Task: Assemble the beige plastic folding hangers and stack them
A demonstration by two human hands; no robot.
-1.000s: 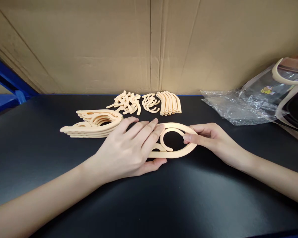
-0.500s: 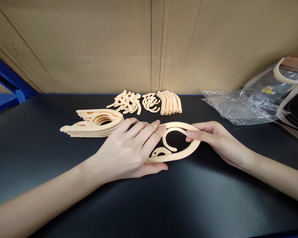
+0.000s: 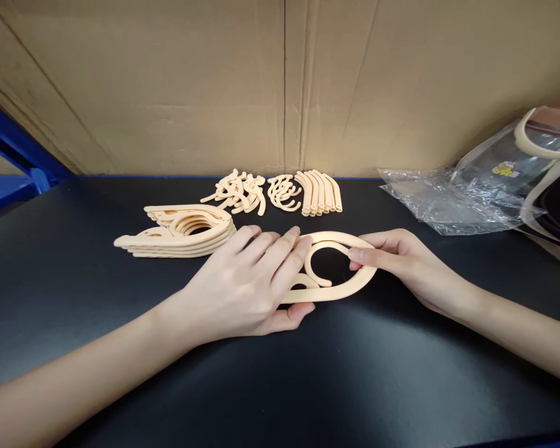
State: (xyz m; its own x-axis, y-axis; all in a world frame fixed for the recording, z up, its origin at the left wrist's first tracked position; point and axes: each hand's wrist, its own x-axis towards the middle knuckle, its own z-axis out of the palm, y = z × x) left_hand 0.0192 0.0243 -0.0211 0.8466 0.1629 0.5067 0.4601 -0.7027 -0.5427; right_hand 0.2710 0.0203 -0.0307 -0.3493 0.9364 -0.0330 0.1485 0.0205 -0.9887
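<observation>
A flat peach plastic piece, oval with a hook-shaped cutout, lies on the black table between my hands. My left hand covers its left end, fingers laid over the top and thumb pressed under the near edge. My right hand pinches the piece's right end between thumb and forefinger. Just left of my fingers sits a stack of like pieces.
Behind lie heaps of small peach hooks, curled pieces and curved tubes, along a cardboard wall. Crumpled clear plastic bags and packaged goods fill the right. A blue frame stands left.
The piece's far edge tipped up slightly, then settled back flatter. My left thumb has curled tighter under the near edge. Both hands stay where they were.
</observation>
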